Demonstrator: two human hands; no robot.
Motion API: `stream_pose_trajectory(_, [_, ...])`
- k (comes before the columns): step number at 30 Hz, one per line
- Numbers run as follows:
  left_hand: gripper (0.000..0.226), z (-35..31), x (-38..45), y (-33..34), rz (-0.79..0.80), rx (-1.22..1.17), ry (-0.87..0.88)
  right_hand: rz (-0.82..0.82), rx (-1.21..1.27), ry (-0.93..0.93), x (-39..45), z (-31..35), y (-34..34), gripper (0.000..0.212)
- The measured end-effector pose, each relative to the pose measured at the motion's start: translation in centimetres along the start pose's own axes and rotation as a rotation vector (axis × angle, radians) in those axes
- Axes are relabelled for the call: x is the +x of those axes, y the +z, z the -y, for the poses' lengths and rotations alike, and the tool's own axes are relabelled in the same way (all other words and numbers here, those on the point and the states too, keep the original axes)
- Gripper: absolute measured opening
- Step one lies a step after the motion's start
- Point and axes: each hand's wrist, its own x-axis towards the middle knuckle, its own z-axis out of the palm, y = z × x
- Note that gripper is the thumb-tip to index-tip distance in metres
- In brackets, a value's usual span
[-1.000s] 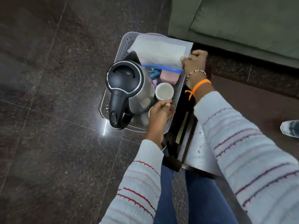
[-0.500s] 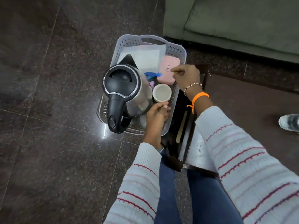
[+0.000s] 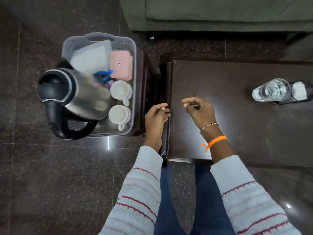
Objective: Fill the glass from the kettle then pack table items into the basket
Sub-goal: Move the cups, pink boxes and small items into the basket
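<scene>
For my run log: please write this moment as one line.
grey plastic basket: packed | steel kettle: inside | clear water glass: on table | left hand, right hand: empty

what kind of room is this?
Probably a living room or lounge: a green upholstered sofa, a low dark wooden table and a polished dark stone tile floor.

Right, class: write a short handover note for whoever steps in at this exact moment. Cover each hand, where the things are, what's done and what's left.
Left hand: empty, resting at the table's left edge.
Right hand: empty, loosely curled over the table.
Basket on the floor holds the kettle, two white cups, a pink box and a clear pouch.
Done: glass holds water; those items packed.
Left: the glass and the dark item beside it are on the table's far right.
</scene>
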Motion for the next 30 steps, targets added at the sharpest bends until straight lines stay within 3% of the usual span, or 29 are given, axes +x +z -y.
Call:
stream_pose_trajectory(7, [0.020, 4.3, -3.0, 9.5, 0.082, 0.187, -0.045, -0.085, -0.016, 0.106, 1.0, -8.6, -12.5, 0.018])
stream_pose_trajectory(18, [0.021, 10.2, -3.4, 30.5, 0.141, 0.200, -0.221, -0.141, 0.025, 0.223, 7.1, -19.0, -33.7, 0.019])
stream_pose_trajectory(25, [0.048, 10.1, -0.7, 36.0, 0.158, 0.394, -0.131, -0.209, -0.035, 0.232, 11.7, -19.6, -38.2, 0.035])
stream_pose_trajectory(30, [0.064, 9.2, 0.3, 37.2, 0.184, 0.489, -0.105, -0.014, -0.136, 0.178, 13.7, -18.7, -37.9, 0.065])
